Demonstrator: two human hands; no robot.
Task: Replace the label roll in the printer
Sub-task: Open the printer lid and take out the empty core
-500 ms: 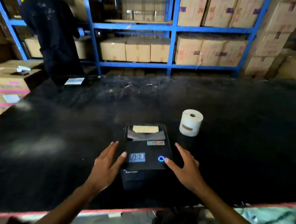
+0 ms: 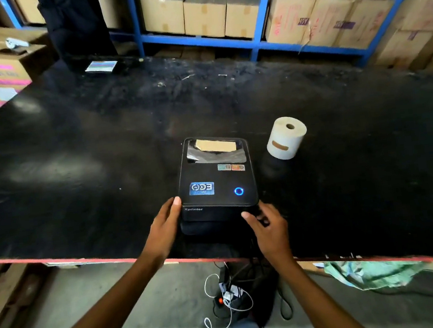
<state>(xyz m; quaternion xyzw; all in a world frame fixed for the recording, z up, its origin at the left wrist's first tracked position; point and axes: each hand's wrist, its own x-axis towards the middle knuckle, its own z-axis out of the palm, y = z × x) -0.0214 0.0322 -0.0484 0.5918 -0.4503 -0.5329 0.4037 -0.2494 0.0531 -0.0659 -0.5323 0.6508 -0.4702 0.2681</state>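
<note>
A black label printer (image 2: 217, 182) sits near the front edge of the black table (image 2: 75, 157), its lid closed and a blue ring light glowing on top. A tan strip shows through its rear window. My left hand (image 2: 164, 228) presses against the printer's front left corner, thumb on the lid edge. My right hand (image 2: 269, 227) grips the front right corner, fingers curled around the side. A white label roll (image 2: 286, 137) stands on end on the table, to the right of the printer and apart from it.
Blue shelving (image 2: 196, 37) with cardboard boxes runs behind the table. A person in dark clothes (image 2: 74, 21) stands at the far left. A small flat card (image 2: 101, 66) lies at the table's far edge. Cables and a power strip (image 2: 229, 296) lie on the floor below.
Both hands slid down from the printer's top to its front corners. The camera has come closer and tilted down.
</note>
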